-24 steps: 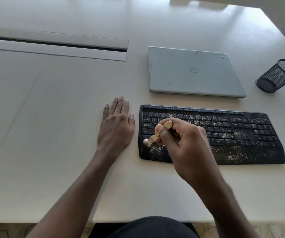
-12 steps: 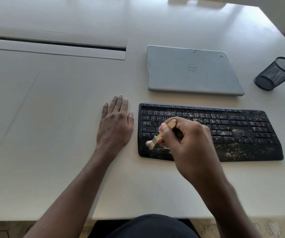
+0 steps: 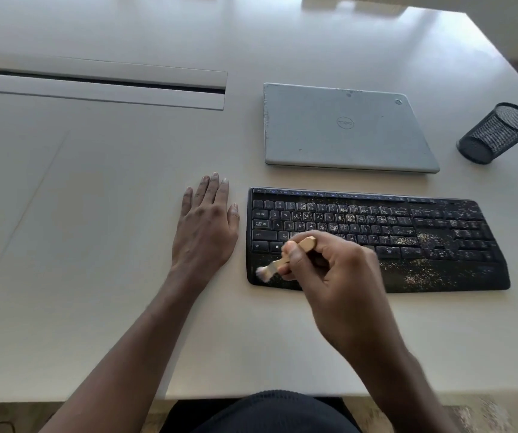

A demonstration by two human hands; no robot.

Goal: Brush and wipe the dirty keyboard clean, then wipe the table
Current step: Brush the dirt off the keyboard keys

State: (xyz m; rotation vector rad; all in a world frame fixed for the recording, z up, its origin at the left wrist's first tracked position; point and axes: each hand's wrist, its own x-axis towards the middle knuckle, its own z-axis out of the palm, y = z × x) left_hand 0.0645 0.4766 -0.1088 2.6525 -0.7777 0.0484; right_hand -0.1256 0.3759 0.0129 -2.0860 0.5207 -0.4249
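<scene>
Gripping a small wooden-handled brush [image 3: 286, 259], the right hand [image 3: 339, 276] has fingers and thumb curled round the handle. Pale bristles, slightly blurred, touch the keyboard [image 3: 376, 220] on its palm rest, at the 8 o'clock corner.

Keyboard: black, full-size, flat on the white table [image 3: 95, 214]. Tan crumbs [image 3: 420, 278] speckle most key rows, thickest mid-board and on the palm rest toward 4 o'clock. The left-end keys look cleaner.

Left hand [image 3: 204, 232]: palm down on the table, fingers straight and close together, just beside the keyboard at its 9 o'clock.

Closed grey laptop [image 3: 342, 126] lies at the keyboard's 12 o'clock, and a black mesh cup [image 3: 498, 132] at 2 o'clock.
</scene>
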